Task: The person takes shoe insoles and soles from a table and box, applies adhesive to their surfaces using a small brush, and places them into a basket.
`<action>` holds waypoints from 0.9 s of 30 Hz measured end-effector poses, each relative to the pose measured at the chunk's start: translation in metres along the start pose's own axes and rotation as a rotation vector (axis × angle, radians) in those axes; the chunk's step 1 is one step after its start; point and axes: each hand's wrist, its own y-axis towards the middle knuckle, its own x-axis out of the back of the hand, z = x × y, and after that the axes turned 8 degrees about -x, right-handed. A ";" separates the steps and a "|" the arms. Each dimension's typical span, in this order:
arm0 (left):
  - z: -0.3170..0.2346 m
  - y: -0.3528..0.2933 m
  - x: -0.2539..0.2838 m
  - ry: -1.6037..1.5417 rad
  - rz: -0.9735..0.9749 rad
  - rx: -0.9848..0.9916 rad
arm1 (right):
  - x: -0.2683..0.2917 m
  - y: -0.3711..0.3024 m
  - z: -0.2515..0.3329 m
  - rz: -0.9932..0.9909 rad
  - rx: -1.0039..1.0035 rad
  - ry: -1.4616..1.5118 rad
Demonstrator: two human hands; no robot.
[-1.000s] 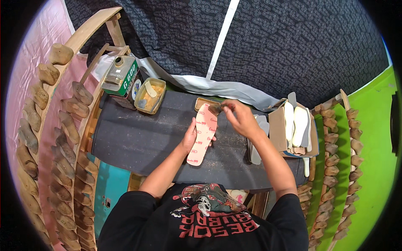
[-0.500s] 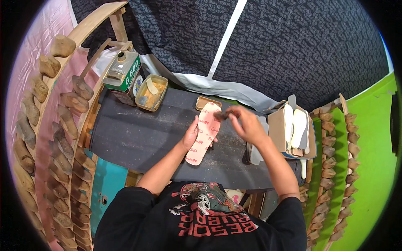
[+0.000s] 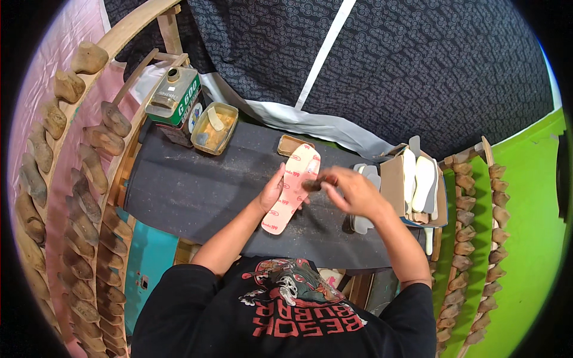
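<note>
My left hand [image 3: 273, 191] grips a pale shoe insole [image 3: 296, 174] printed all over in red, thumb on its face and fingertips showing past its right edge. The insole is tilted above the dark table. In my right hand [image 3: 353, 192] is a small dark brown brush-like tool [image 3: 313, 184], blurred by motion. Its tip is at the insole's right edge; whether it touches cannot be told. Just beyond the insole sits a small shallow box [image 3: 289, 145], partly hidden behind it.
A metal can [image 3: 173, 104] and a tub [image 3: 229, 132] with a pale spatula-like piece stand at the table's back left. Grey insoles [image 3: 362, 223] lie right of my hand, beside a cardboard box [image 3: 394, 185] of insoles. Racks of wooden shoe lasts [image 3: 83, 200] flank both sides.
My right hand has moved the tool down along the insole, from its upper part to about its middle. The left hand keeps its hold, and the view has shifted slightly.
</note>
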 end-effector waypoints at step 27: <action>0.005 0.000 -0.023 -0.056 -0.050 -0.046 | 0.021 0.013 -0.022 -0.354 0.013 -0.139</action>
